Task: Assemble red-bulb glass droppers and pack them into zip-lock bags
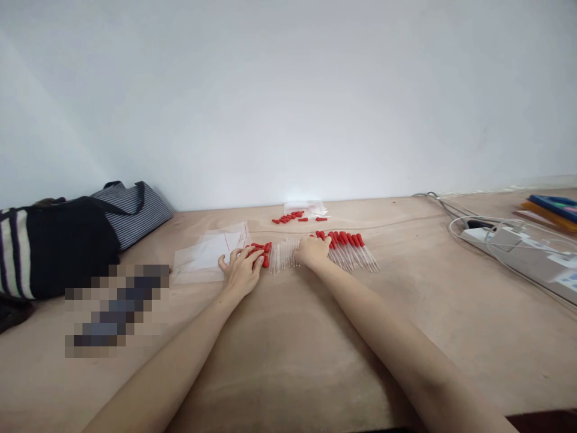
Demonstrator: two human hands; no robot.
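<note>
Plastic bags [210, 255] are partly covered by the left hand [243, 267], its fingers spread apart over loose red bulbs [265, 261]. Just right of these, between the hands, bare clear tubes [280, 255] are laid in a row. The row's end is overlapped by the right hand [312, 250]; whether anything is gripped cannot be told. Farther right, red-capped tubes [347, 249] are lined up.

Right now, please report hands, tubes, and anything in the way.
Left hand at red bulbs. Right hand between clear tubes and red-capped droppers. Power strip off right, out of the way.
</note>
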